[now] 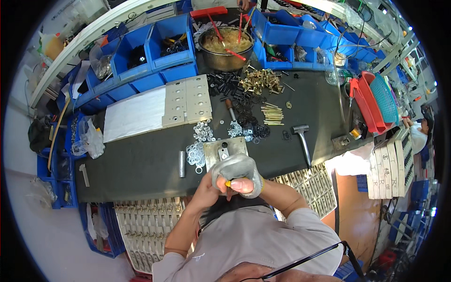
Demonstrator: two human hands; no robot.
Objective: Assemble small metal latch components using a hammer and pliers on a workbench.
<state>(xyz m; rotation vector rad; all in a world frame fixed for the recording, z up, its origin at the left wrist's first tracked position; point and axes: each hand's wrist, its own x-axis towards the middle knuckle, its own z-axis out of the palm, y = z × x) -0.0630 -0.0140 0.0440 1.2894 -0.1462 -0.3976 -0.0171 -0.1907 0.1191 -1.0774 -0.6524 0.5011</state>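
Observation:
My hands are together in front of my chest, at the near edge of the dark work mat. My right hand [249, 175] wears a grey fingerless-thumb glove, and its bare thumb presses by a small yellow piece [229, 184]. Close against it, my left hand [213, 186] has its fingers curled; the glove covers most of them, so what they grip is hidden. Just beyond the hands lies a metal plate fixture [239, 146] carrying a small flat metal part [223, 153]. Left of it are white rings [195, 155] and a metal cylinder [182, 164].
A metal hammer [304, 141] lies to the right. Beyond are brass pins [272, 114], small brass parts [261, 81] and black rings [245, 110]. Blue bins [134, 58] and a metal bowl [224, 60] stand at the back. Flat metal plates [188, 101] lie back left; a red bin [369, 103] stands right.

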